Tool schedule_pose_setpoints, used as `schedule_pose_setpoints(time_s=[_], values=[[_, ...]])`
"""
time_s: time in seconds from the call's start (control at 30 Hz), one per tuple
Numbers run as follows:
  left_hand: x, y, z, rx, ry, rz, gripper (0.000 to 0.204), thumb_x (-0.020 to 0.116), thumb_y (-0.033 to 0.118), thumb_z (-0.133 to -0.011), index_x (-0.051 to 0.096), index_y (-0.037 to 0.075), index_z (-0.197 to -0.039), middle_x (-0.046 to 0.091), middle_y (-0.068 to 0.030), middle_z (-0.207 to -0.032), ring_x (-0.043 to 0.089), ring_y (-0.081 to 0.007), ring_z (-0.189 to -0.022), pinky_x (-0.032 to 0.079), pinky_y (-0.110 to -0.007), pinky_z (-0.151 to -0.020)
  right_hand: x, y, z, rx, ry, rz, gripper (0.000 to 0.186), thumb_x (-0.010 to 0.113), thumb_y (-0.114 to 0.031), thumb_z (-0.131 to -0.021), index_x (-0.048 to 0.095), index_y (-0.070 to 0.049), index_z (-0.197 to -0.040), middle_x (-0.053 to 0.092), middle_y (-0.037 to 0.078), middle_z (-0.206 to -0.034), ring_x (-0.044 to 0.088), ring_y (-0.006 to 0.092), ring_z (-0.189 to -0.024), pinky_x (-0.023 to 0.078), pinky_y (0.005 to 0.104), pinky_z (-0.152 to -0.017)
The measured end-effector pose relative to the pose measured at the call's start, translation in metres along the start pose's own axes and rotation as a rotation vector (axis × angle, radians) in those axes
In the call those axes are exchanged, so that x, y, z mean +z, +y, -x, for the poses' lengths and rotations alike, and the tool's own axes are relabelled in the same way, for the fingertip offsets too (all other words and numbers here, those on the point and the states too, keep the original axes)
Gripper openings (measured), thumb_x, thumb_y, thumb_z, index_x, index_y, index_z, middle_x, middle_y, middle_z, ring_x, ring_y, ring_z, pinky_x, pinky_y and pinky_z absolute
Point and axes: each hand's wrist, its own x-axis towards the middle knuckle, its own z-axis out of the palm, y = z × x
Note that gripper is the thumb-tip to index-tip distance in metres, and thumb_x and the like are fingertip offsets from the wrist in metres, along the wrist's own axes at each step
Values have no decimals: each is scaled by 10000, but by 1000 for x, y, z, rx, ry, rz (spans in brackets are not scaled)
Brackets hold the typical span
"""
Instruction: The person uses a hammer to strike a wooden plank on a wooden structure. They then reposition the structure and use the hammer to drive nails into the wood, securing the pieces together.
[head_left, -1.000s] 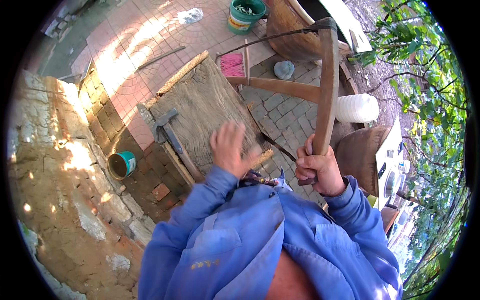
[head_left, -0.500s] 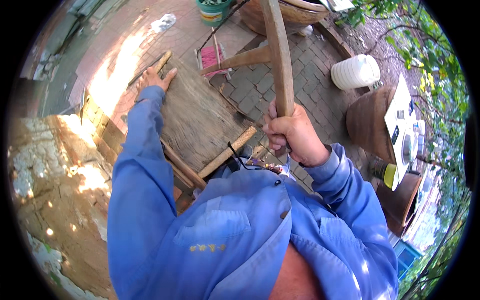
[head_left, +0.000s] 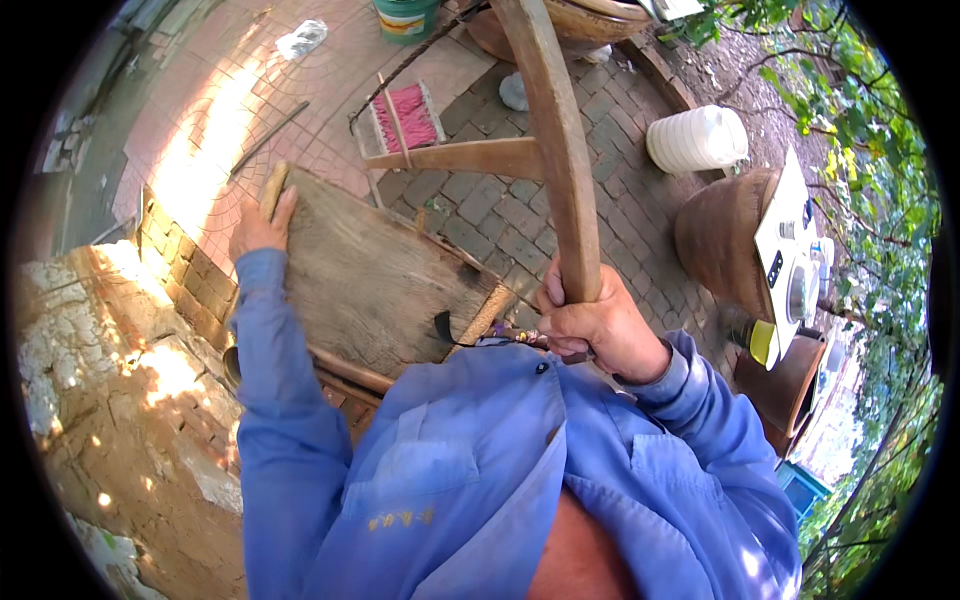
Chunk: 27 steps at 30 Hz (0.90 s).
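Note:
My right hand [head_left: 605,325] is wrapped around the lower end of a curved wooden arm of what looks like a frame saw [head_left: 560,110]. A wooden crossbar joins that arm, and a dark twisted cord runs beyond it. A thin line at the right fist may be the blade; most of it is hidden. To the left lies a weathered wooden board [head_left: 385,270], slanting in front of my body. My left hand [head_left: 262,225] grips its far left corner, thumb on the near face, beside a round stick end [head_left: 273,190]. The fingers are partly hidden behind the edge.
A small frame with pink strands [head_left: 408,115] sits on the paving beyond the crossbar. At right stand a white plastic jug [head_left: 697,138] and a brown clay pot [head_left: 725,240] topped by a pale board. A green bucket [head_left: 405,20] is far off; a broken earthen wall [head_left: 130,400] borders the left.
My right hand and the saw arm have come nearer my body. The board and my left hand have shifted left and nearer, and more of the pink-stranded frame shows.

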Motion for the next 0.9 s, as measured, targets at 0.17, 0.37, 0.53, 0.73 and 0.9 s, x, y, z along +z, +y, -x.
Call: schedule_pose_setpoints(time_s=[0.17, 0.37, 0.53, 0.73, 0.9], values=[[0, -46, -14, -168, 138, -15, 957, 482, 866, -802, 608, 1, -1192, 707, -273, -1019, 677, -417, -1033, 524, -502, -885, 20, -19, -55, -62, -114, 87, 219, 599, 75, -805, 428, -61, -790, 443, 17, -655, 414, 91, -488, 325, 264, -440], [12, -70, -37, -322, 167, 48, 880, 560, 819, -790, 691, 44, -1184, 708, -246, -1075, 683, -409, -1021, 524, -474, -903, 27, -8, -66, -62, -148, 95, 223, 641, 72, -754, 474, -57, -824, 485, 21, -653, 462, 101, -492, 325, 270, -426], [29, -100, -51, -256, 190, 85, 845, 473, 831, -831, 725, 65, -1082, 724, -239, -1006, 695, -396, -990, 543, -484, -859, 21, 28, -38, -113, -144, -4, 250, 661, 66, -792, 459, -73, -837, 476, 11, -693, 475, 110, -567, 375, 270, -503], [34, -107, -49, -298, 239, -3, 807, 462, 809, -858, 725, 80, -1080, 735, -203, -932, 707, -387, -920, 550, -500, -794, 40, 37, -29, -83, 47, -65, 289, 678, 77, -785, 448, -85, -851, 496, 17, -718, 489, 118, -589, 383, 268, -528], [7, -84, -34, -296, 200, -25, 807, 457, 809, -865, 722, 80, -1088, 734, -204, -930, 712, -374, -923, 551, -501, -765, 89, 24, -29, -40, 43, 104, 346, 631, 132, -752, 409, -100, -882, 440, 26, -684, 382, 111, -538, 323, 269, -497]])
